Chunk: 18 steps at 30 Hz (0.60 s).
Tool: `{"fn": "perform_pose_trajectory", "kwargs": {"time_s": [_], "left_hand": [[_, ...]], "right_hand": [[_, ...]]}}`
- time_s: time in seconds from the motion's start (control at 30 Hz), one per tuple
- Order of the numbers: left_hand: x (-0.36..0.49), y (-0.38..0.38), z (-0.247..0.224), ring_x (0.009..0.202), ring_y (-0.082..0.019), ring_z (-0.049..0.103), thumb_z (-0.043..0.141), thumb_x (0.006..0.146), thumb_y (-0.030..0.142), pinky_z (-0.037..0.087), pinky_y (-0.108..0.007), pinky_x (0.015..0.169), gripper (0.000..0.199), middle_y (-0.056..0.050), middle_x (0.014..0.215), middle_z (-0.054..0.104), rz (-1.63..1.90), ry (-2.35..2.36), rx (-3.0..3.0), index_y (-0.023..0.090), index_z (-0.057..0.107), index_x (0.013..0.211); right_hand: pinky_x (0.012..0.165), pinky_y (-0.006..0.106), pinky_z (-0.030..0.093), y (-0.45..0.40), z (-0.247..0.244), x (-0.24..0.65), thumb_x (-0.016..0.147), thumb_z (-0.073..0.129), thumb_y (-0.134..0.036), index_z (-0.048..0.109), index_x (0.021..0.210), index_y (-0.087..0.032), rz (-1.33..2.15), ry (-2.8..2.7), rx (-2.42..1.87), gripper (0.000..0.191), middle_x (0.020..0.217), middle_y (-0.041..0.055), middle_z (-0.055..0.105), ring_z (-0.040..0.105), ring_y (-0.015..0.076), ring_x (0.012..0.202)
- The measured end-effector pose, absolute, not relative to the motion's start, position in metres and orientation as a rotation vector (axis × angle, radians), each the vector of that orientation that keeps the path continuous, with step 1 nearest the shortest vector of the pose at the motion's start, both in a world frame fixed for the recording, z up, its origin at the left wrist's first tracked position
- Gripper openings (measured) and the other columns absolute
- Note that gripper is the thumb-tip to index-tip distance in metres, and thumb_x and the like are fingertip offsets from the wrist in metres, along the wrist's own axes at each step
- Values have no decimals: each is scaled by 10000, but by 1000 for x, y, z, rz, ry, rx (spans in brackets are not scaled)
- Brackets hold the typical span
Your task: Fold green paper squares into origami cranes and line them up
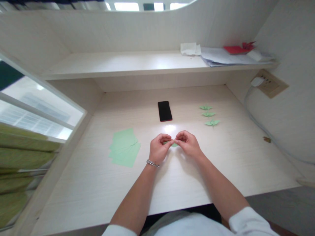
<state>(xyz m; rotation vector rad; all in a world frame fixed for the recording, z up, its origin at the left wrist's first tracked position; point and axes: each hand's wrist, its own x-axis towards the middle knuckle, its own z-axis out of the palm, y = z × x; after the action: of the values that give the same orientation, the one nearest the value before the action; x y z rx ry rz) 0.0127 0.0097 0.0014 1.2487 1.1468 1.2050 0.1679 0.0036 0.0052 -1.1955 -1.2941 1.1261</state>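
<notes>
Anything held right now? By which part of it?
Green paper, held by the left hand and right hand; exactly which part they grip is hidden.

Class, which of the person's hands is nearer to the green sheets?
Left. The left hand is right of the green sheets, across a small gap; the right hand is farther right, beyond the left.

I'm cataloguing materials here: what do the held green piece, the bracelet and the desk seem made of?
Green piece: probably matte paper, coloured like the flat sheets, though mostly covered. Bracelet: likely polished metal; its silvery links glint. Desk: perhaps laminated board, semi-gloss, with fine grain and a bright reflection; solid wood is possible.
</notes>
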Motion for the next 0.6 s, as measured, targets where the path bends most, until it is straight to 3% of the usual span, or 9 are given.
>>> {"fn": "perform_pose_trajectory", "kwargs": {"time_s": [0.43, 0.6], "left_hand": [[8, 16, 0, 671, -150, 655, 789, 577, 213, 518, -258, 634, 313, -39, 728, 683, 1223, 1147, 1096, 142, 592, 810], [5, 17, -3, 682, -161, 663, 781, 583, 202, 511, -249, 608, 295, -37, 731, 683, 1176, 1162, 1167, 151, 599, 809]], "right_hand": [[634, 287, 499, 7, 5, 172, 663, 712, -273, 559, 792, -193, 1212, -1210, -1235, 216, 711, 9, 649, 637, 167, 673], [649, 294, 506, 4, 4, 173, 697, 698, -300, 591, 943, -195, 1301, -1309, -1183, 289, 777, 25, 679, 647, 170, 713]]}}
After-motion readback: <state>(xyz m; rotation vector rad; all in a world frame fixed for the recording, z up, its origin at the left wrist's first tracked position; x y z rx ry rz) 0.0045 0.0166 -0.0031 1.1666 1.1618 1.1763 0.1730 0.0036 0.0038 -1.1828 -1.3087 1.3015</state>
